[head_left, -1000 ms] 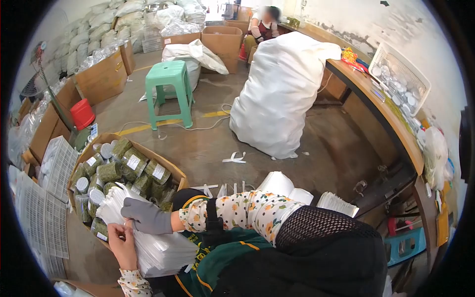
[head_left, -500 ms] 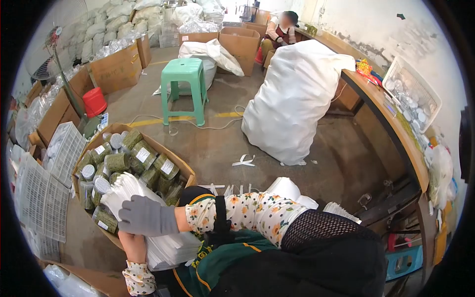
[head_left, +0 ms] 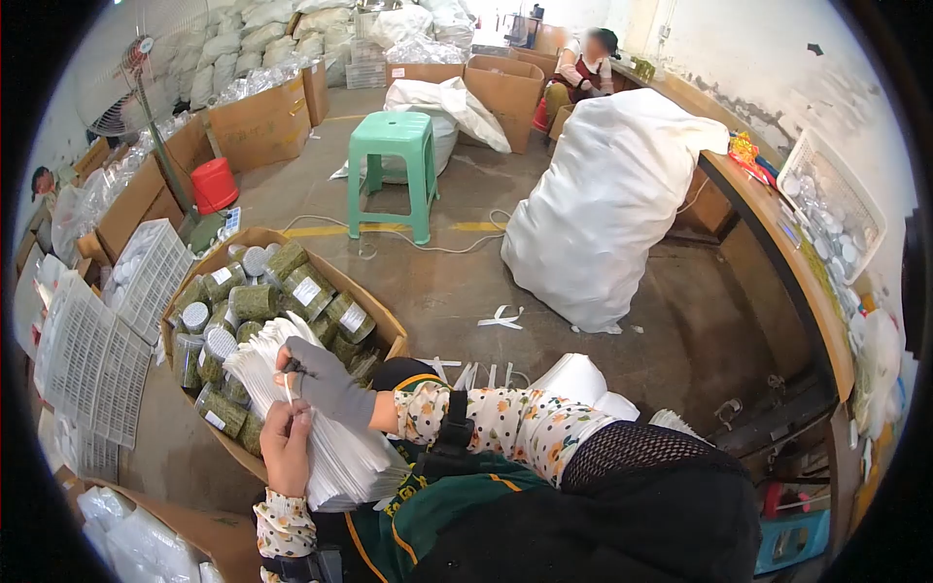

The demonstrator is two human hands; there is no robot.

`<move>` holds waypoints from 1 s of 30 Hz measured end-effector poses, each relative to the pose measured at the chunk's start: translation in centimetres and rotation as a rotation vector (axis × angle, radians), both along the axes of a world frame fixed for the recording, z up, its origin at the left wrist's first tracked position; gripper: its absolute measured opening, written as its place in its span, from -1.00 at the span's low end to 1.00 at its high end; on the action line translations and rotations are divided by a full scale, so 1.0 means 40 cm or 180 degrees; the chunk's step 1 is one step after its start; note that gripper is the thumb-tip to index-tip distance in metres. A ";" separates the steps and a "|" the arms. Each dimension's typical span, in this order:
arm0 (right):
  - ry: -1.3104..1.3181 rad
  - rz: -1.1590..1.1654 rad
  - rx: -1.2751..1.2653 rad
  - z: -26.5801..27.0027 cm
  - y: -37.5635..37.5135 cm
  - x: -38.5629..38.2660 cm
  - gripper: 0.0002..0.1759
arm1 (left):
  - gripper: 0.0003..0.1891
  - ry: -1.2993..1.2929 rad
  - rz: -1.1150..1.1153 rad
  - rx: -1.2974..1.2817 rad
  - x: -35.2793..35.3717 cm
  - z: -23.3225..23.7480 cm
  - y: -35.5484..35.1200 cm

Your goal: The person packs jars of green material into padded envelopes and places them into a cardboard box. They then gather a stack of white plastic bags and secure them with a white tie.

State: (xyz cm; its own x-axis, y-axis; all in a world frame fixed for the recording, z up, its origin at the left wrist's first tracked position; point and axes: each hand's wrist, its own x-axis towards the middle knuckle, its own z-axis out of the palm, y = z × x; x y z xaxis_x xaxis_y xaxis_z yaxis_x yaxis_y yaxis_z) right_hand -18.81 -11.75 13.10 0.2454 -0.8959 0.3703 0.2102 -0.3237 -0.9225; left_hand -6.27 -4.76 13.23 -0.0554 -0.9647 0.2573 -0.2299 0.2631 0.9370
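Observation:
A thick stack of folded white sheets or bags (head_left: 340,452) lies across my lap, its upper end fanned over the box of jars. My right hand (head_left: 330,384), in a grey glove with bare fingertips, rests over the stack, thumb and fingers closed on a narrow white strip (head_left: 289,387). Just below it my bare left hand (head_left: 287,449) pinches the lower part of this strip against the stack. How far the strip goes round the stack is hidden. Beside the hands, a cardboard box (head_left: 394,335) holds clear jars (head_left: 255,302) of green dried material.
A large white sack (head_left: 603,214) and a green stool (head_left: 394,170) stand ahead. White strips (head_left: 501,318) lie on the floor. Plastic crates (head_left: 97,360) line the left, a long workbench (head_left: 777,253) the right. Another person (head_left: 583,73) sits at the back.
My left hand has come out from under the right and now pinches the white strip. My right hand has turned, its fingertips now showing. The view has shifted slightly left.

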 end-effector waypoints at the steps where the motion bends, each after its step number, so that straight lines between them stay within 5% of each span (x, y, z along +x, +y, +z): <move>1: 0.0031 -0.0019 -0.0122 -0.007 0.004 0.004 -0.89 | -0.91 -0.0073 -0.0035 0.0082 0.008 -0.008 -0.003; 3: 0.0092 -0.0075 -0.0372 0.004 0.022 0.001 -0.89 | -0.91 -0.0219 -0.0120 0.0241 0.032 -0.027 -0.013; 8: 0.1950 -0.0110 -0.2263 0.068 0.066 -0.020 -0.86 | -0.88 0.0287 -0.0241 0.0352 0.019 -0.008 0.006; 14: 0.1681 -0.0078 -0.2859 0.067 0.069 -0.010 -0.87 | -0.79 0.0632 0.0046 0.0270 -0.019 0.019 0.015; 20: 0.1858 0.0142 -0.2000 0.038 0.062 -0.039 -0.79 | -0.84 -0.0641 0.0020 -0.0272 0.030 -0.016 -0.002; 26: 0.3819 0.1204 -0.1710 0.143 0.061 -0.136 -0.84 | -0.87 -0.1386 -0.0083 -0.0432 0.041 0.014 0.000; 30: 0.3032 0.1217 -0.1602 0.115 0.052 -0.127 -0.83 | -0.87 -0.2029 -0.0095 -0.0411 0.009 0.037 0.010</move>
